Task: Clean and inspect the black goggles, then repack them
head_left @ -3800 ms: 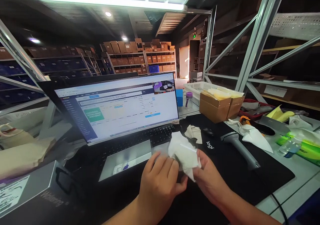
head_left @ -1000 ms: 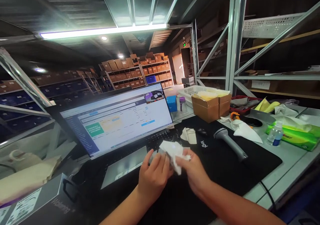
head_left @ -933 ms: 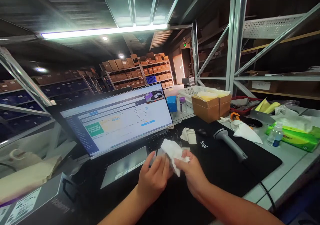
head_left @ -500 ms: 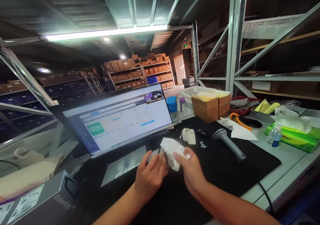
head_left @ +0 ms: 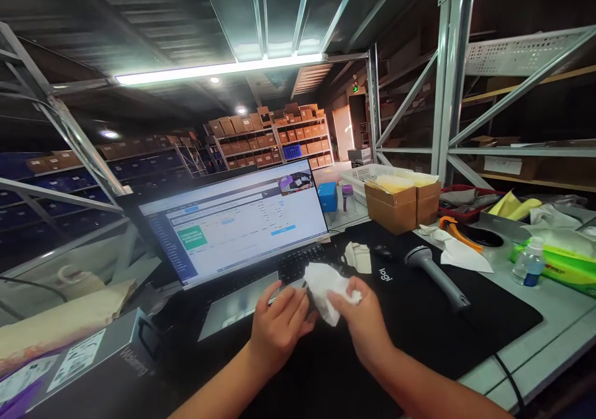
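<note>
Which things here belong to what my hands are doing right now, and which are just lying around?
In the job:
White tissue, held in the right hand
Left hand, close beside the tissue; whether it holds anything is unclear

Apparently just lying about:
Scanner and mouse, on the black mat
Clear bottle
Cardboard box
</note>
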Action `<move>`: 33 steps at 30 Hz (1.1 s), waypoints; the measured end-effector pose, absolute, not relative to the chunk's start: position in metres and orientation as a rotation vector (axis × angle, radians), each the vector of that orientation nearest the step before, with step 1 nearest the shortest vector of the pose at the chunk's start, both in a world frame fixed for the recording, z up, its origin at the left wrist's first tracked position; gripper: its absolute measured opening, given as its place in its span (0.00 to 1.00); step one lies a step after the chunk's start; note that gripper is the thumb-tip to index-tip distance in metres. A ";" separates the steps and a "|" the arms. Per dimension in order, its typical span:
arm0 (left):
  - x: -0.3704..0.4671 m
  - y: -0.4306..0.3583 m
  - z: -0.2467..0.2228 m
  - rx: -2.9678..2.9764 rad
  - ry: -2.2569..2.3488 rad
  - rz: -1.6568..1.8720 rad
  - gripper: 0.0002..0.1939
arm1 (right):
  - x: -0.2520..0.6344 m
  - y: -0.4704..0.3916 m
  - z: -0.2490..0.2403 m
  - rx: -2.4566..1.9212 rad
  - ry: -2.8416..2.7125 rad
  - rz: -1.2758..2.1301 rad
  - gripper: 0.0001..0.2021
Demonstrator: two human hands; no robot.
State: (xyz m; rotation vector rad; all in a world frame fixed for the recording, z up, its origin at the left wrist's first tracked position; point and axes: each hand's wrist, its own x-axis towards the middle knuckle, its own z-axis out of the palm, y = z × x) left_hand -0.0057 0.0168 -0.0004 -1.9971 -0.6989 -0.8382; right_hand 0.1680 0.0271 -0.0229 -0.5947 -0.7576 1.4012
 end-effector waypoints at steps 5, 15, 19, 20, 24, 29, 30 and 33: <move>0.001 0.012 -0.010 -1.970 -0.719 -0.833 0.10 | 0.149 0.015 -0.042 -0.813 -0.986 1.125 0.23; -0.037 0.015 0.011 -2.029 -0.910 -0.993 0.06 | 0.219 0.056 -0.011 -0.822 -1.067 1.296 0.19; -0.059 0.008 0.022 -2.080 -0.846 -0.933 0.08 | 0.262 0.076 -0.006 -0.864 -1.036 1.050 0.20; -0.062 0.006 0.024 -2.091 -0.846 -0.913 0.08 | 0.266 0.077 -0.005 -0.887 -1.058 0.985 0.20; -0.069 0.004 0.030 -2.156 -0.752 -0.779 0.06 | 0.261 0.067 0.008 -1.139 -1.289 0.579 0.17; -0.075 0.011 0.045 -2.210 -0.698 -0.649 0.09 | 0.219 0.049 0.041 -1.033 -1.761 0.299 0.11; -0.076 0.012 0.048 -2.199 -0.691 -0.620 0.09 | 0.210 0.047 0.047 -0.964 -1.857 0.326 0.10; -0.077 0.008 0.052 -2.154 -0.656 -0.499 0.08 | 0.196 0.042 0.062 -0.773 -2.104 0.562 0.04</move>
